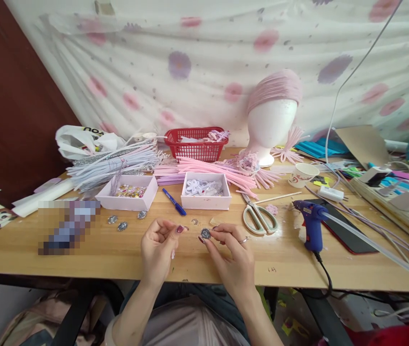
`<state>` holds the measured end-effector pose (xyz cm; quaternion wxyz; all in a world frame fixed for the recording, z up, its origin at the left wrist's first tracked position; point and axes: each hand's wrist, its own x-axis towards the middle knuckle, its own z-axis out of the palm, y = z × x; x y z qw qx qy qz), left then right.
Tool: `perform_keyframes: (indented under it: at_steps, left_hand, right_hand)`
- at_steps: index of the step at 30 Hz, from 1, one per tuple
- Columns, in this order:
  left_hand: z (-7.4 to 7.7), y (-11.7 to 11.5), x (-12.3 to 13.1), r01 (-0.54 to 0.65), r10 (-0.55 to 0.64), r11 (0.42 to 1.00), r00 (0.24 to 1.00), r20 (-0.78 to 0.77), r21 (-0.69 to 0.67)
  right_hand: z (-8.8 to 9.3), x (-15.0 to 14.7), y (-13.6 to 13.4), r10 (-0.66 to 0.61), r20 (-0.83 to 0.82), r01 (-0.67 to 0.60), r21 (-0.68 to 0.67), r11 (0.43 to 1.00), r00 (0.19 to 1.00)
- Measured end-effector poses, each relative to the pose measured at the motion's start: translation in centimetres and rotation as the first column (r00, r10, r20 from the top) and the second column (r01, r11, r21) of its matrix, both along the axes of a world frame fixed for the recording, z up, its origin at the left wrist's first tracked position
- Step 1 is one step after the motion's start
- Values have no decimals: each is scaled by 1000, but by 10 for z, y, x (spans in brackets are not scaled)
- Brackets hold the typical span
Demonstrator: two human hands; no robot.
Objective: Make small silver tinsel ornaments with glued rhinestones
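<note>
My right hand (234,254) pinches a round dark-grey sparkly rhinestone button (205,234) between thumb and fingertips, just above the table. Close by on the left, my left hand (157,250) has thumb and forefinger pressed together, the other fingers curled in. A tiny pale thing shows at its fingertips, too small to name. The two hands are apart. Farther left lie three similar silvery buttons (122,226). Small clear scraps (196,222) rest on the wood beyond my fingers.
A white box of gold and coloured gems (103,201), a blue marker (174,202) and a white box of white pieces (206,203) stand ahead. Scissors (260,218), a blue glue gun (310,223) and a dark phone (352,235) lie right. Behind are pipe cleaners (215,172), a red basket (195,149) and a foam head (271,122).
</note>
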<state>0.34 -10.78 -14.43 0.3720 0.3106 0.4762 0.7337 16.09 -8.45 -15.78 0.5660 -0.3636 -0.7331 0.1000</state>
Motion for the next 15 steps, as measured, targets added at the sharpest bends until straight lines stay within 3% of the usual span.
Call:
perform_keyframes:
  at_steps: [10, 15]
  left_hand:
    - [30, 1, -28, -17, 37, 982, 994, -104, 186]
    - [29, 7, -40, -29, 54, 994, 965, -256, 101]
  right_hand:
    - [0, -1, 1, 12, -24, -13, -12, 1000, 1000]
    - [-2, -2, 1, 16, -32, -16, -9, 1000, 999]
